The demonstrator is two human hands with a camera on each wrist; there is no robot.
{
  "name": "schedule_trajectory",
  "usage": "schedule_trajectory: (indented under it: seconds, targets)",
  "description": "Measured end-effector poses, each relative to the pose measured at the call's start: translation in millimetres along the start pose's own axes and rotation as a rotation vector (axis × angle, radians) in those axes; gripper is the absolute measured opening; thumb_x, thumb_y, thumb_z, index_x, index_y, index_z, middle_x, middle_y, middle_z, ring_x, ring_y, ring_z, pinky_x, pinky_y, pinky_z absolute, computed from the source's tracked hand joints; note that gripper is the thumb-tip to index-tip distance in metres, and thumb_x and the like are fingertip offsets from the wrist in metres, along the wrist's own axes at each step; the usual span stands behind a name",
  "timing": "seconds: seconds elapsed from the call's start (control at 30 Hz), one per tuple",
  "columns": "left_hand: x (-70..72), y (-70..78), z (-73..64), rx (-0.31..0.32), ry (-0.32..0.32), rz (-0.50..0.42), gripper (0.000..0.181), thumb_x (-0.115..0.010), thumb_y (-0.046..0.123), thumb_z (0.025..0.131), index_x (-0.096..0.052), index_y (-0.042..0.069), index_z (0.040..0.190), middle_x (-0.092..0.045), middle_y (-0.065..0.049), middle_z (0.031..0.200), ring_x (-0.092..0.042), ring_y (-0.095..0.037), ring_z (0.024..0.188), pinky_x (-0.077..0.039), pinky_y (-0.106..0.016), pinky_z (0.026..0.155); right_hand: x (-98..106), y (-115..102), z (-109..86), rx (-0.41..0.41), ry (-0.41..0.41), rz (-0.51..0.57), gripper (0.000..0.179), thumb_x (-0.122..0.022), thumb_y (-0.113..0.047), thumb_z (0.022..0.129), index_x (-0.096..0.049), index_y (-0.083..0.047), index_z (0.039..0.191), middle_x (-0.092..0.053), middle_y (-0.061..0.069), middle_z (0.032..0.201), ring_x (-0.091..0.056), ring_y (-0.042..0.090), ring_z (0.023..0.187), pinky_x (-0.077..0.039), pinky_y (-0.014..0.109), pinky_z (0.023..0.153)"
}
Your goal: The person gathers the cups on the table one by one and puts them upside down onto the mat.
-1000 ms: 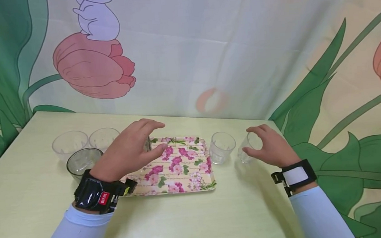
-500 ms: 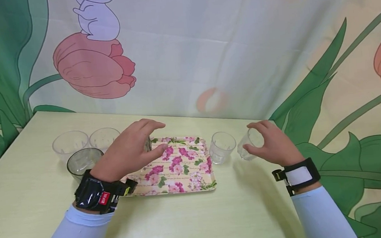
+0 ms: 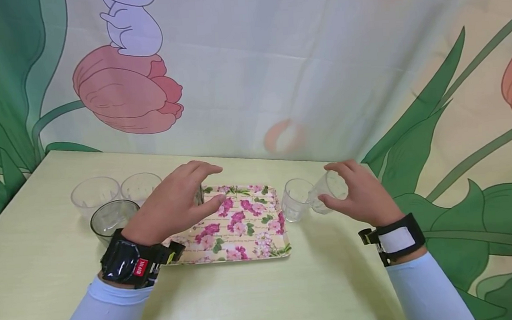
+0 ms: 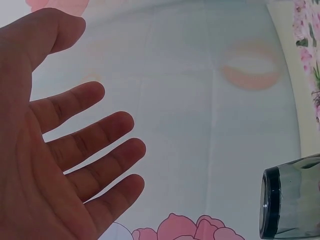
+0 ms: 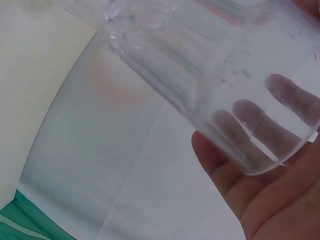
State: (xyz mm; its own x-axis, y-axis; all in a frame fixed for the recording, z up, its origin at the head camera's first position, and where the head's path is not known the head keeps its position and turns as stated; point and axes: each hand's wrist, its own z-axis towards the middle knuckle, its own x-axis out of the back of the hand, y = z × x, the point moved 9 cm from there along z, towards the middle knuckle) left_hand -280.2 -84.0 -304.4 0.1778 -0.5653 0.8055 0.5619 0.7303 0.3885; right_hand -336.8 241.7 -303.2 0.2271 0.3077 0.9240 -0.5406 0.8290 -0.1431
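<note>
My right hand (image 3: 360,192) grips a clear glass (image 3: 327,192) round its rim end. The glass is tilted, its base toward the left. In the head view that base overlaps a second clear glass (image 3: 295,199), which stands upright beside the tray. The right wrist view shows several fingers behind the see-through wall of the held glass (image 5: 210,75). Over the left part of the floral tray (image 3: 243,230), my left hand (image 3: 174,200) is spread with nothing in its fingers. A dark tinted glass (image 4: 295,200) is near it, mostly hidden by the hand in the head view.
Left of the tray, two clear glasses, one at the far left (image 3: 91,194) and one beside it (image 3: 139,185), stand behind a grey tinted glass (image 3: 114,217). All are on the pale table (image 3: 248,299). A printed curtain (image 3: 241,72) hangs along the back edge.
The right hand has lifted the clear glass, tilted it and carried it left toward the other clear glass by the tray. The left hand has stayed put.
</note>
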Motion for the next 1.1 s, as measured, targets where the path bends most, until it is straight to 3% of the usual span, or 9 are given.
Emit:
schedule_trajectory:
  seconds: [0.23, 0.6, 1.1]
  targets:
    - [-2.0, -1.3, -0.6, -0.004, -0.008, -0.006, 0.057, -0.071, 0.041, 0.09, -0.056, 0.011, 0.138, -0.059, -0.006, 0.136, -0.054, -0.025, 0.13, -0.046, -0.046, 0.108, 0.6, -16.1, 7.3, 0.068, 0.045, 0.007, 0.065, -0.075, -0.049, 0.085, -0.057, -0.012, 0.135, -0.058, 0.01, 0.13, -0.056, 0.027, 0.118, -0.054, 0.046, 0.091]
    - [-0.3, 0.9, -0.2, -0.014, 0.002, 0.001, 0.059, -0.072, 0.042, 0.089, -0.057, 0.011, 0.137, -0.06, -0.006, 0.135, -0.055, -0.025, 0.128, -0.047, -0.045, 0.107, 8.1, -31.7, 14.7, 0.09, 0.107, 0.052, 0.064, -0.076, -0.045, 0.084, -0.057, -0.013, 0.135, -0.058, 0.008, 0.129, -0.058, 0.025, 0.111, -0.055, 0.042, 0.082]
    - [-2.3, -2.6, -0.5, 0.003, -0.013, -0.005, 0.064, -0.074, 0.043, 0.088, -0.054, 0.011, 0.139, -0.058, -0.006, 0.136, -0.054, -0.025, 0.129, -0.047, -0.046, 0.107, 3.0, -57.2, 23.9, 0.135, 0.129, 0.096, 0.066, -0.076, -0.042, 0.084, -0.055, -0.01, 0.137, -0.056, 0.01, 0.132, -0.056, 0.027, 0.117, -0.055, 0.045, 0.09]
